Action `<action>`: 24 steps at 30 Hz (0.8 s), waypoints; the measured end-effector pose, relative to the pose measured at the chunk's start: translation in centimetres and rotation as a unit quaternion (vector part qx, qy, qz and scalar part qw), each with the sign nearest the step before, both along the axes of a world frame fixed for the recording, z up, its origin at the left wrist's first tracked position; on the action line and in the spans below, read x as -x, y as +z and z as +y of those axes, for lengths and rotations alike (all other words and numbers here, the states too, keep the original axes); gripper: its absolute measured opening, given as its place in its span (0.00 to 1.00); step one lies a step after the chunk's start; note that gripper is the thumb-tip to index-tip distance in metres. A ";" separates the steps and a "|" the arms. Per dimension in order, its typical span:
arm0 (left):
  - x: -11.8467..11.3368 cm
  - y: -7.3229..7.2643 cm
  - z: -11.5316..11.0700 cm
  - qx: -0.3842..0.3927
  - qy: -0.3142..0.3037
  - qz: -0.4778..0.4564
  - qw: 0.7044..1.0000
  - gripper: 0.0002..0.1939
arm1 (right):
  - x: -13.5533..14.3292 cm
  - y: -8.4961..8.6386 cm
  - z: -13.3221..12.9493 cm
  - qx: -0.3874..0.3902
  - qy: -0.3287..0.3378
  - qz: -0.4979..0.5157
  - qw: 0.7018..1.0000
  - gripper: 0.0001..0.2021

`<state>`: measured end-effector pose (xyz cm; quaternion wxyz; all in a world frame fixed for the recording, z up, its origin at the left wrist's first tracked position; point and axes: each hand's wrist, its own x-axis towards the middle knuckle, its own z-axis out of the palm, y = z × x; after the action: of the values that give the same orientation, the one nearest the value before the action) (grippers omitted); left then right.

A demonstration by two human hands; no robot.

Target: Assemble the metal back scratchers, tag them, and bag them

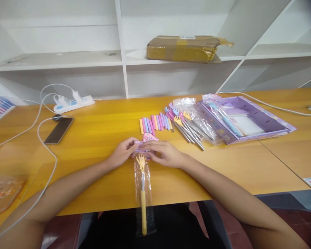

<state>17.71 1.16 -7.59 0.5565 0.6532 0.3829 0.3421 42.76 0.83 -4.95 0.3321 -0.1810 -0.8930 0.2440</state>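
A yellow back scratcher (143, 207) with a hand-shaped head lies inside a clear plastic bag (149, 193) that hangs over the table's front edge. At the bag's top is a small purple header card (138, 146). My left hand (123, 152) pinches the card's left side, and my right hand (166, 154) closes on its right side, covering part of it. Just beyond my fingers lies a small pile of pink printed cards (150, 137). Farther back sit a row of coloured handle tubes (155, 123) and a heap of metal scratcher rods (189, 129) with coloured hand-shaped heads.
A purple open box (266, 129) holding a bagged blue back scratcher (228, 121) stands at right, beside clear bags (204, 121). At left are a phone (59, 130), a power strip (75, 103) and white cables (53, 169). A taped carton (181, 48) rests on the shelf.
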 end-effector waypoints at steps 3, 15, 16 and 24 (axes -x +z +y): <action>-0.1 -0.1 0.2 0.002 0.000 0.005 1.000 0.18 | -0.1 0.1 0.0 -0.022 0.001 -0.022 1.000 0.19; -0.4 0.0 0.3 0.008 -0.024 -0.016 1.000 0.20 | -0.6 0.2 0.2 -0.138 -0.035 -0.030 0.989 0.16; -0.3 0.0 0.3 0.009 -0.025 -0.016 1.000 0.20 | -0.6 0.2 0.2 -0.139 -0.038 -0.029 0.989 0.15; -0.1 -0.2 0.3 -0.013 -0.042 -0.015 0.999 0.17 | -0.9 0.4 0.0 -0.141 -0.055 -0.029 0.988 0.13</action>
<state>17.80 1.42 -7.78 0.5673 0.6706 0.3428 0.3331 43.68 0.86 -4.60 0.3408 -0.1878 -0.9166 0.0913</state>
